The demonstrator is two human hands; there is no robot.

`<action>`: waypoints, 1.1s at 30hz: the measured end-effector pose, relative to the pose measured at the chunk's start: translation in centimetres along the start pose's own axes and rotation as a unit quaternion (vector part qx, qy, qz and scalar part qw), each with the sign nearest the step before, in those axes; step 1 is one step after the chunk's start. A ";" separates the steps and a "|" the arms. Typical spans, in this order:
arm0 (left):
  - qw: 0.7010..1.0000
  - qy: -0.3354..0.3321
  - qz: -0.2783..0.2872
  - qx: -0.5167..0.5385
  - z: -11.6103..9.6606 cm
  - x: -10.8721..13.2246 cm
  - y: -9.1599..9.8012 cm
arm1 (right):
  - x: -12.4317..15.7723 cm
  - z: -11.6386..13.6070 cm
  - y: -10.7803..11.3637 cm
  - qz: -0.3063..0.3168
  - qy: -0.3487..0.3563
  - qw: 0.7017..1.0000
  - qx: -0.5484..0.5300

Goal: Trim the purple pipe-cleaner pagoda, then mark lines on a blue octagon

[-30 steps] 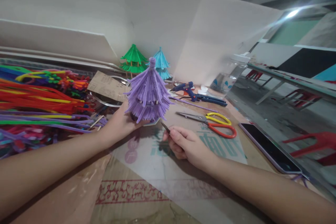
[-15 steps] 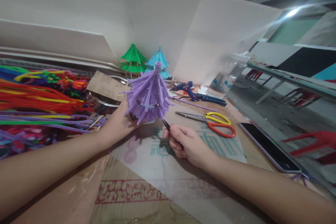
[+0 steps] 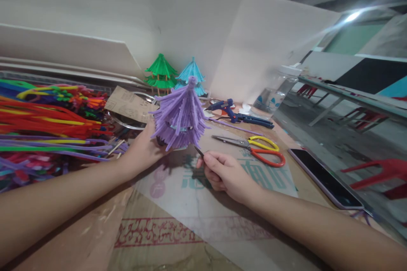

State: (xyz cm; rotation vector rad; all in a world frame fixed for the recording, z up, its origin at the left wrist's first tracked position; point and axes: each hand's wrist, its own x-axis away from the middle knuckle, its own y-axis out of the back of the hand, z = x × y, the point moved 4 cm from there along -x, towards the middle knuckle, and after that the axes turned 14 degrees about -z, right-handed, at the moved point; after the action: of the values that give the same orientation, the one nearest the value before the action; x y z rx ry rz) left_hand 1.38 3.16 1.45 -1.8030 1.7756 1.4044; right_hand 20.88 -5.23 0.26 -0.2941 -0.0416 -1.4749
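A purple pipe-cleaner pavilion (image 3: 182, 112) with two tiers of fringed roof is held upright above the table. My left hand (image 3: 149, 142) is closed round its lower left side; the fingertips are hidden behind the fringe. My right hand (image 3: 224, 173) is closed in a pinch on dark, thin-tipped tweezers (image 3: 199, 151), mostly hidden in the fingers. Their tip points up and left, close to the lower right fringe; I cannot tell whether it touches. Scissors (image 3: 249, 142) with one yellow and one orange handle lie to the right, beyond my right hand.
Green (image 3: 161, 72) and light blue pavilions (image 3: 191, 74) stand at the back. Bundles of coloured pipe cleaners (image 3: 47, 114) fill the left. Toward the right are a blue glue gun (image 3: 225, 108), dark blue pliers (image 3: 256, 120), a clear jar (image 3: 280, 89) and a phone (image 3: 324, 178).
The tweezers have turned slightly, their tip showing thinner beside the fringe. Both hands and the purple pavilion have stayed nearly in place.
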 end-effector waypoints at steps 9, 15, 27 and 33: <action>0.999 -0.043 -0.008 0.016 0.0 0.0 -0.1 | -0.1 -0.2 0.1 -0.004 0.001 1.000 -0.011; 0.999 -0.035 0.001 0.017 0.3 0.2 -0.2 | -0.2 -0.3 0.1 -0.001 0.001 1.000 -0.014; 0.999 -0.027 -0.005 0.017 0.4 0.2 -0.1 | -0.2 -0.2 0.1 -0.006 0.005 1.000 -0.011; 0.999 0.029 0.001 0.036 0.1 0.1 -0.2 | 0.1 -0.2 -0.3 0.002 0.034 0.999 0.021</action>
State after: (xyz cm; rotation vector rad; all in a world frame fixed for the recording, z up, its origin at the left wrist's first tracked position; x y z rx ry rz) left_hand 1.48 3.18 1.25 -1.8243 1.8318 1.2839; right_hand 20.55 -5.39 0.17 -0.2108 -0.0173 -1.4762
